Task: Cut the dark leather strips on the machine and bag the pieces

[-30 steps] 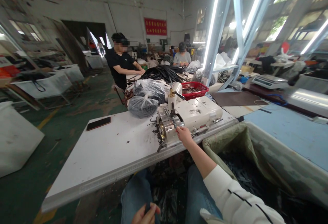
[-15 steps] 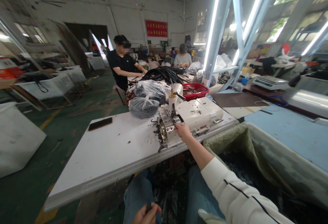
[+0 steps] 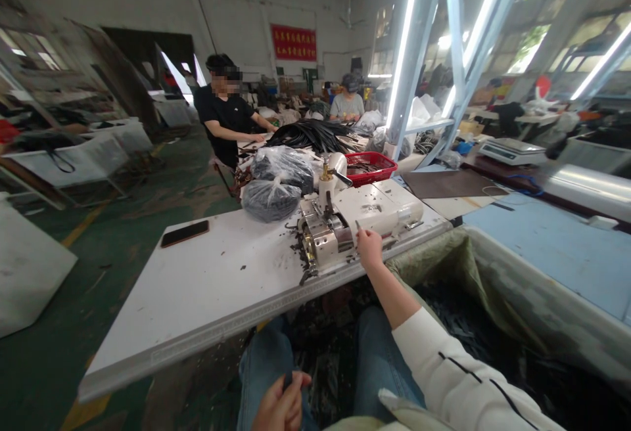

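Right hand point(image 3: 369, 249) rightward along machine point(image 3: 374, 211)

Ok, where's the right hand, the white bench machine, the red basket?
Right hand point(image 3: 369, 250): head view, back of hand.
White bench machine point(image 3: 367, 207): head view, top of its casing.
Red basket point(image 3: 371, 175): head view, front wall.

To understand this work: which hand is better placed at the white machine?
Right, probably: the right hand is at the white machine, while the left hand sits low, pinching a dark strip.

This is a large factory workshop: a white worktop point(image 3: 197, 293) carries an industrial machine point(image 3: 362, 211) and bagged black strips point(image 3: 271, 200), with a platform scale point(image 3: 513, 152), a red banner point(image 3: 294, 43) and people point(image 3: 221, 109) working nearby.
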`<state>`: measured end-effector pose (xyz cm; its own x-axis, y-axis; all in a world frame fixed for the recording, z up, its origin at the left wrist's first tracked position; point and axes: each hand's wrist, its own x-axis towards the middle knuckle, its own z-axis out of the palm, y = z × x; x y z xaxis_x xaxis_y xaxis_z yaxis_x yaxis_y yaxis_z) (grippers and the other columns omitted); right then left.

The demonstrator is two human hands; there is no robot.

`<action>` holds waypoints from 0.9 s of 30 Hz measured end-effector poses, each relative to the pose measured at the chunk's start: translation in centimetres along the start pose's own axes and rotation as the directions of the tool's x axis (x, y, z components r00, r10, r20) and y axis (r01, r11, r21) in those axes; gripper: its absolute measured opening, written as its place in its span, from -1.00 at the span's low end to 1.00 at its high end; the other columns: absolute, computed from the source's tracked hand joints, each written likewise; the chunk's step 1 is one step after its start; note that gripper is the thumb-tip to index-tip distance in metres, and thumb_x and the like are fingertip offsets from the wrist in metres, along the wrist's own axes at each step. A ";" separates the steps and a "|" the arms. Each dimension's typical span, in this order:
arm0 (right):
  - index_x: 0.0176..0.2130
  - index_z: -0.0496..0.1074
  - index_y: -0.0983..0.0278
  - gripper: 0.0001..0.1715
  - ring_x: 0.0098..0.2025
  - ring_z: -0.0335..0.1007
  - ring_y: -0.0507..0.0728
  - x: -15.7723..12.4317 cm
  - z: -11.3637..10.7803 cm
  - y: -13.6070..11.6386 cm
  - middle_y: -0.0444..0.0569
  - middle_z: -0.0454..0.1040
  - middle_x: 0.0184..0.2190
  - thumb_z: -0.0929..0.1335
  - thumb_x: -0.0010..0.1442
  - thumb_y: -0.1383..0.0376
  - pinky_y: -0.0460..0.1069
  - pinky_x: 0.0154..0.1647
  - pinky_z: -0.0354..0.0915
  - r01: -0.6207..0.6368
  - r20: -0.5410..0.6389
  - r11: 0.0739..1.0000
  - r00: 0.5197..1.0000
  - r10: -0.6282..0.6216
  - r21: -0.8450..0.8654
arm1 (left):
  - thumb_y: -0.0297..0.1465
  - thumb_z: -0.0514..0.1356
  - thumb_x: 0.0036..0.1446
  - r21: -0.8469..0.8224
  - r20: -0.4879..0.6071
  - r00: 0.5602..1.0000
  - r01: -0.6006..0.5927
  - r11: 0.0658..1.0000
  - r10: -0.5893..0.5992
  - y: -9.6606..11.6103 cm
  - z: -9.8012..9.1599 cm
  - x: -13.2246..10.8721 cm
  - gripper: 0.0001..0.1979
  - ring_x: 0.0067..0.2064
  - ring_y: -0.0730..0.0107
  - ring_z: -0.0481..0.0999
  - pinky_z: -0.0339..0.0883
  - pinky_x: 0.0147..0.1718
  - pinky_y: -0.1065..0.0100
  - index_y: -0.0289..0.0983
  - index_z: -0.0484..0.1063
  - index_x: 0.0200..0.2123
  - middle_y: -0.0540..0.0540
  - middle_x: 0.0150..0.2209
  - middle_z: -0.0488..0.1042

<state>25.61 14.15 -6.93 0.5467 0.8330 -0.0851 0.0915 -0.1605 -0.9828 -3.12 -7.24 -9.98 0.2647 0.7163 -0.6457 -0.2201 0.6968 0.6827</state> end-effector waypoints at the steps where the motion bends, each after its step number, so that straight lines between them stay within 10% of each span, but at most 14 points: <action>1: -0.48 0.41 0.28 -0.59 -0.49 0.32 0.14 -0.5 -1.7 0.8 -0.01 0.42 -0.61 0.21 0.16 0.06 -0.06 -0.53 0.14 -0.003 -0.109 0.999 0.994 -0.003 -0.052 | 0.13 0.34 -0.28 -0.039 0.007 1.000 -0.003 0.999 0.003 0.3 0.4 0.0 -0.38 -0.68 0.73 -0.21 -0.39 -0.71 0.57 -0.27 0.42 -0.33 0.21 -0.69 0.02; 10: 0.04 0.36 0.56 -0.30 0.07 0.30 0.45 -7.6 -21.2 10.2 0.50 0.37 0.03 0.22 0.16 0.04 0.22 -0.01 0.19 -0.443 -0.677 0.815 0.731 0.087 -0.374 | -0.25 0.33 0.03 -0.223 0.239 0.963 -0.072 0.972 0.126 5.3 5.4 0.4 -0.71 -0.62 0.71 0.07 -0.09 -0.70 0.64 -0.36 0.41 -0.35 0.10 -0.58 0.19; 12: 0.12 0.28 0.55 -0.20 0.19 0.15 0.50 -8.4 -22.7 10.5 0.51 0.23 0.16 0.29 0.10 0.00 0.29 0.07 0.13 -0.458 -0.646 0.729 0.763 0.027 -0.510 | -0.35 0.34 0.02 -0.262 0.257 0.956 -0.070 0.962 0.139 6.2 7.0 0.7 -0.78 -0.54 0.65 0.26 0.13 -0.63 0.61 -0.39 0.44 -0.36 0.02 -0.52 0.31; 15: -0.15 0.48 0.43 -0.40 0.06 0.33 0.43 -9.6 -20.7 8.5 0.37 0.46 -0.05 0.30 0.11 -0.03 0.22 0.05 0.21 -0.197 -0.320 0.764 0.947 -0.013 -0.615 | -0.43 0.31 0.03 -0.319 0.181 0.970 -0.098 0.943 0.162 6.8 9.2 1.2 -0.85 -0.35 0.46 0.47 0.40 -0.38 0.45 -0.42 0.51 -0.34 -0.13 -0.38 0.49; 17: -0.36 0.48 0.35 -0.45 -0.16 0.47 0.33 -11.4 -16.9 6.1 0.23 0.54 -0.30 0.29 0.11 -0.10 0.15 -0.09 0.33 -0.064 -0.004 0.921 0.998 0.068 -0.383 | -0.45 0.30 0.04 -0.350 0.114 0.972 -0.152 0.924 0.204 6.9 10.3 1.7 -0.88 -0.28 0.41 0.50 0.43 -0.25 0.39 -0.42 0.54 -0.34 -0.16 -0.33 0.54; 19: -0.38 0.45 0.32 -0.42 -0.30 0.52 0.23 -14.0 -12.2 3.6 0.13 0.54 -0.38 0.30 0.09 -0.16 0.09 -0.24 0.40 -0.160 0.398 0.983 0.899 0.182 -0.087 | -0.45 0.30 0.02 -0.354 0.046 0.964 -0.229 0.907 0.262 6.8 10.9 2.3 -0.89 -0.27 0.43 0.51 0.41 -0.24 0.42 -0.39 0.56 -0.36 -0.14 -0.32 0.56; 22: -0.29 0.43 0.30 -0.46 -0.37 0.54 0.13 -18.0 -5.9 1.1 0.03 0.55 -0.40 0.40 0.03 -0.12 -0.01 -0.35 0.43 -0.365 0.819 0.930 0.543 0.185 0.032 | -0.40 0.33 -0.01 -0.283 -0.038 0.946 -0.320 0.904 0.323 6.7 10.7 2.7 -0.85 -0.39 0.51 0.49 0.38 -0.39 0.50 -0.37 0.57 -0.35 -0.11 -0.34 0.57; 27: -0.36 0.44 0.36 -0.57 -0.62 0.40 -0.05 -19.8 -1.9 0.4 -0.09 0.48 -0.57 0.45 0.05 0.02 -0.21 -0.63 0.26 -0.503 0.875 0.852 0.466 0.128 0.144 | -0.26 0.30 0.03 -0.212 0.058 0.969 -0.225 0.951 0.242 7.4 8.9 1.8 -0.64 -0.75 0.63 0.19 0.10 -0.79 0.50 -0.37 0.52 -0.13 -0.01 -0.52 0.50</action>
<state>16.35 -3.44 -5.31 -0.4619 0.8315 -0.3087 -0.3167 -0.4797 -0.8183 4.06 -1.15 -3.09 0.2574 0.8600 -0.4406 -0.4682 0.5099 0.7217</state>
